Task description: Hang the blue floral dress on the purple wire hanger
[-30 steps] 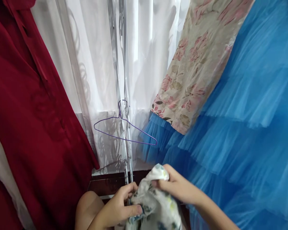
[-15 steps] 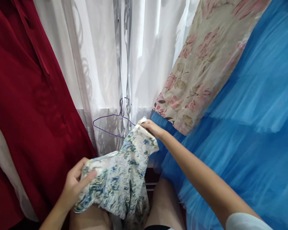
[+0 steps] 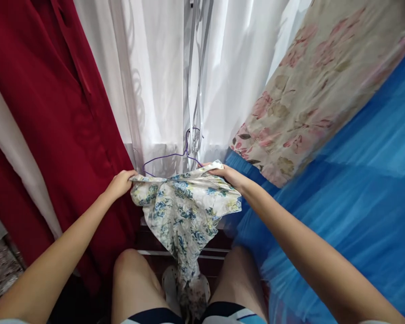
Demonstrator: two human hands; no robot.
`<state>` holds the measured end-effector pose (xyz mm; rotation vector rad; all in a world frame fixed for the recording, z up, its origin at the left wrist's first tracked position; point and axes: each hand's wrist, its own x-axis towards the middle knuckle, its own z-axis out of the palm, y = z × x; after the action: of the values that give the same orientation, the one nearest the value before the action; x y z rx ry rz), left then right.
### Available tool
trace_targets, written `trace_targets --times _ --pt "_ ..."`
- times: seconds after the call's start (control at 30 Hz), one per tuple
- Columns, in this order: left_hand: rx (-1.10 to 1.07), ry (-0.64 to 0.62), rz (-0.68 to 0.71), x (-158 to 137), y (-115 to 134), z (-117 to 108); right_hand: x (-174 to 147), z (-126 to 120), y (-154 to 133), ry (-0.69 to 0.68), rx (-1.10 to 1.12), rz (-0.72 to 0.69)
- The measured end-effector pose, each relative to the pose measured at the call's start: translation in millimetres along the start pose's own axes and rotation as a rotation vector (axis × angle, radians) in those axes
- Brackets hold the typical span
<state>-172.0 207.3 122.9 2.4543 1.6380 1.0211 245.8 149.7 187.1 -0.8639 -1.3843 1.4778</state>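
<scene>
Left hand [image 3: 122,182] has moved far, level with right hand [image 3: 232,175] — both pinching the blue-flowered garment [image 3: 185,202], now spread before the purple hanger [image 3: 186,152].

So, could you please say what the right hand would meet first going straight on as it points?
Holding the floral garment, the right hand would probably meet the purple hanger first, though depth is unclear.

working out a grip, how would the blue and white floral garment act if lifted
The floral garment is probably floppy: it droops in folds between the left hand and right hand. It looks fairly light, its cloth seeming thin and creased. Its bunched lower part trails downward and might swing.
</scene>
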Motion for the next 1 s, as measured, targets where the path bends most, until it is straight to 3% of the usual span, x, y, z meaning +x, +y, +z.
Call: trace_targets --times 0.13,0.23,0.3,0.4,0.5,0.63,0.73,0.8,0.9,1.0 --pt "-0.242 0.290 -0.051 56 42 -10 -3 5 0 -0.044 0.037 0.057" --pt "-0.590 0.197 -0.013 82 79 -10 -1 2 5 -0.063 0.078 0.071" --pt "-0.656 0.116 0.024 87 92 -9 0 -7 10 -0.029 0.069 0.106" --pt "-0.599 0.232 -0.108 76 89 -8 -12 -29 21 0.043 0.051 0.128" --pt "-0.565 0.268 -0.242 48 77 -6 -39 -49 40 0.099 0.060 -0.025" --pt "-0.507 0.208 -0.082 3 83 -4 -66 -54 62 0.321 -0.015 -0.189" --pt "-0.348 0.240 0.029 -12 103 -9 -58 -48 47 0.507 0.029 -0.318" --pt "-0.245 0.268 0.048 -11 115 -12 -44 -39 24 0.548 0.065 -0.386" --pt "-0.235 0.286 0.063 -1 124 -8 -30 -11 -8 0.523 0.035 -0.436" --pt "-0.528 0.407 -0.021 5 123 12 -46 30 -17 0.347 -0.169 -0.473"
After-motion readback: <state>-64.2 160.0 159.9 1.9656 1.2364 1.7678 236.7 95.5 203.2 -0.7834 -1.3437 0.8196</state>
